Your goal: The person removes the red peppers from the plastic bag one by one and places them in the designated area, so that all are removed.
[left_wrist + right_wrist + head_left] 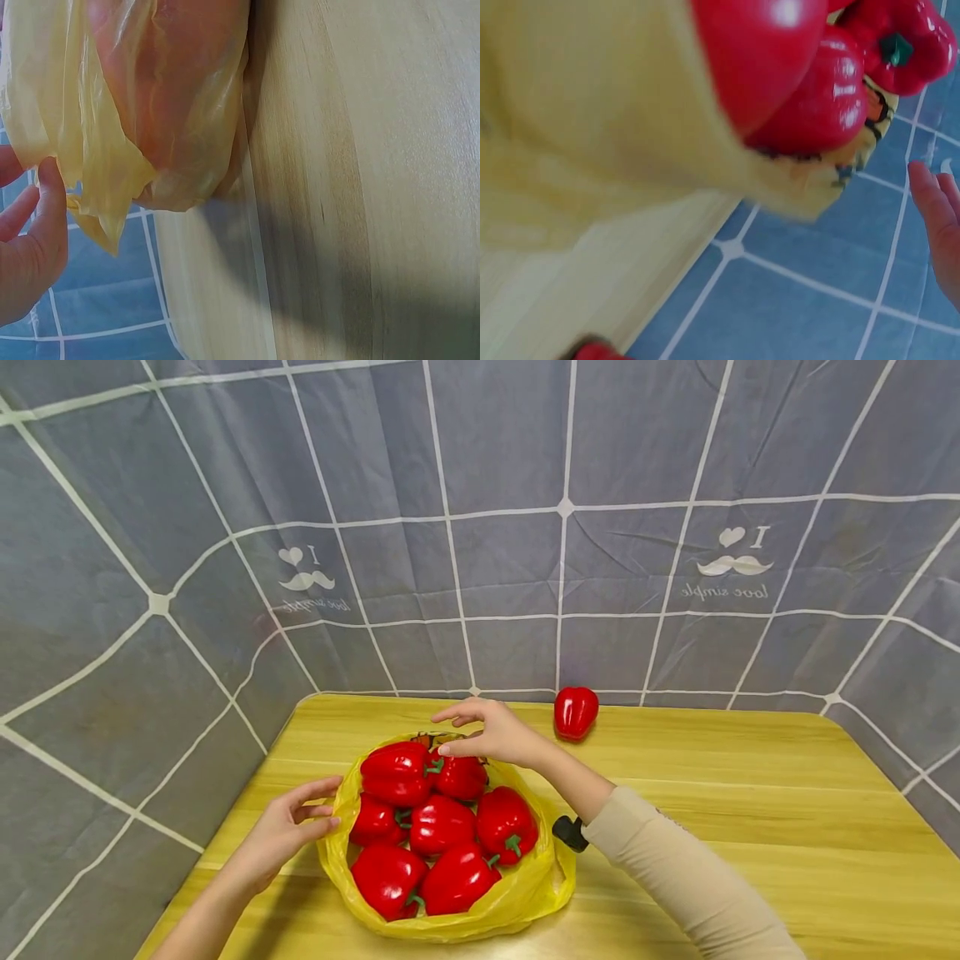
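A yellow plastic bag stands with its mouth wide, filled with several glossy red bell peppers with green stems. At its left rim, my left hand holds the edge with thumb and fingertips; the left wrist view shows the fingers at the crinkled plastic. Over the far side of the bag hovers my right hand, fingers extended and parted, overlapping a pepper there. In the right wrist view, the fingers appear straight and hold nothing, beside the bag's printed edge.
One more red bell pepper lies on the wooden table near its back edge, right of the bag. A grey grid-patterned cloth hangs behind and at both sides. A black wrist device shows by the right sleeve.
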Demonstrator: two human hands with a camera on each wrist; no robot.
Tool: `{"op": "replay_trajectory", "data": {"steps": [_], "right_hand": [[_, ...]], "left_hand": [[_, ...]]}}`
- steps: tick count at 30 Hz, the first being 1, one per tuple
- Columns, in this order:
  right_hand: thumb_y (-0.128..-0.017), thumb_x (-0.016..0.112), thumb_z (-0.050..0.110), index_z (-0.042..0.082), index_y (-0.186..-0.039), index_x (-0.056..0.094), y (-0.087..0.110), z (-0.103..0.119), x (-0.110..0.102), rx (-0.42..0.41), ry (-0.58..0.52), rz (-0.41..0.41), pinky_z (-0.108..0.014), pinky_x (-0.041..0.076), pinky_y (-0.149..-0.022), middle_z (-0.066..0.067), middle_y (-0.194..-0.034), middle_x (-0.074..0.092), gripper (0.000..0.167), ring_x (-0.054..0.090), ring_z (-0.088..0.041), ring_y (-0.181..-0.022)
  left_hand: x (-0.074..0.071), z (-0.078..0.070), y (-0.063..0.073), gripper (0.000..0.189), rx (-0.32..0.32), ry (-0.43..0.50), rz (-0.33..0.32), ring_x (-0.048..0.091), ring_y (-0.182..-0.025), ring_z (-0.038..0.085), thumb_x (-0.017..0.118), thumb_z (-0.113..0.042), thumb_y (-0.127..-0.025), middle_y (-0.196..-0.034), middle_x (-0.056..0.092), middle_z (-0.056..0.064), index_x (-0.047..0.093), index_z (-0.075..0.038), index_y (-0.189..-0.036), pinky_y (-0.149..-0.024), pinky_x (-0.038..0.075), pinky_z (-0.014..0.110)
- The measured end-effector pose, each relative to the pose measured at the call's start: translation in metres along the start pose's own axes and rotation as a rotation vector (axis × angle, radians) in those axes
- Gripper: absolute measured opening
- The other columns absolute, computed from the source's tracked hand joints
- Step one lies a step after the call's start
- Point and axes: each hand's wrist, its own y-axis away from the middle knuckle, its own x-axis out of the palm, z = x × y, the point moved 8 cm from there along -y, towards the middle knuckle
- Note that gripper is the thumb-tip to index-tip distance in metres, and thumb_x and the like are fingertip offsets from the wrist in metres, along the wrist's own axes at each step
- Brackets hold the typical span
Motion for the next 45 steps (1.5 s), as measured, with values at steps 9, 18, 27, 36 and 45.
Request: {"op": "replay_trajectory", "data": {"steps": [9,18,27,36,45], "right_hand": [[-0.08,0.074,0.013,0.003,-0.119,0.063,-0.011,0.006,0.026,-0.029,0.029,0.056,-0.03,0.051,-0.082,-0.012,-0.118,0.06,0.042,0.054,-0.032,-0.106],[-0.079,0.075,0.016,0.006,-0.116,0.066,-0.02,0.007,0.042,-0.019,0.063,0.064,-0.021,0.049,-0.076,-0.007,-0.107,0.062,0.039,0.054,-0.02,-0.095],[-0.078,0.076,0.017,0.008,-0.114,0.067,-0.024,0.005,0.05,-0.005,0.114,0.043,-0.03,0.05,-0.08,-0.004,-0.109,0.062,0.038,0.053,-0.017,-0.095],[-0.077,0.077,0.019,0.009,-0.114,0.067,-0.023,0.002,0.054,0.017,0.131,0.034,-0.03,0.05,-0.08,-0.002,-0.11,0.063,0.039,0.052,-0.014,-0.094],[-0.076,0.077,0.019,0.011,-0.113,0.067,-0.023,-0.003,0.055,0.043,0.102,0.006,-0.02,0.047,-0.076,-0.001,-0.112,0.062,0.039,0.052,-0.014,-0.098]], "left_hand": [[0.001,0.002,0.002,0.055,-0.019,0.009,0.008,0.056,-0.092,0.009,0.063,0.002,-0.084,-0.129,0.04,0.03,0.039,0.013,-0.133,-0.075,0.05,0.022],[0.001,0.002,0.001,0.056,-0.024,0.022,0.007,0.056,-0.092,0.009,0.063,0.002,-0.084,-0.128,0.041,0.029,0.038,0.013,-0.134,-0.074,0.05,0.022],[0.0,0.003,0.0,0.057,-0.026,0.032,0.004,0.056,-0.092,0.009,0.063,0.002,-0.084,-0.128,0.041,0.029,0.038,0.013,-0.134,-0.074,0.05,0.022],[0.0,0.004,0.0,0.057,-0.043,0.021,0.004,0.056,-0.092,0.01,0.063,0.001,-0.084,-0.129,0.041,0.028,0.038,0.012,-0.134,-0.075,0.05,0.021],[0.0,0.005,0.0,0.057,-0.052,0.03,0.005,0.054,-0.092,0.01,0.063,0.002,-0.085,-0.129,0.041,0.029,0.038,0.012,-0.134,-0.075,0.049,0.021]]}}
